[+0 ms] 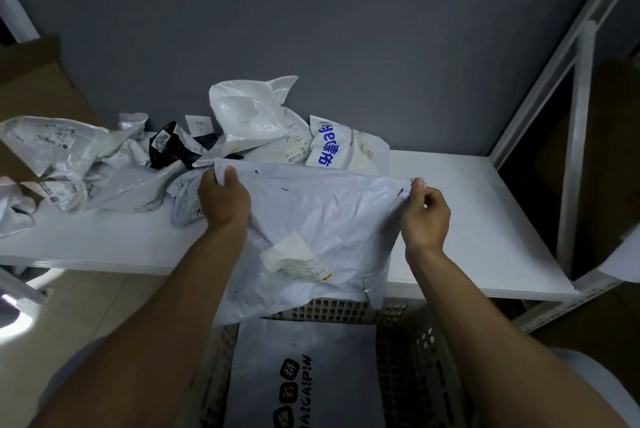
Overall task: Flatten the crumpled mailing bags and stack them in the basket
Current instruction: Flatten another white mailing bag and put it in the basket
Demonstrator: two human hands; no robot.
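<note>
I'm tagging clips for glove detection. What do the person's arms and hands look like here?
The left hand and right hand are bare: no gloves, rings or watch show. Both forearms are uncovered down to the picture's lower edge, with no sleeve or wristband in view.

The head camera looks forward and down, close over shelf (pixel 467 219) and basket (pixel 332 310).

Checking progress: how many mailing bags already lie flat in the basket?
1: a grey plastic bag with black print lies flat in the white perforated basket; others may hide beneath it.
</note>
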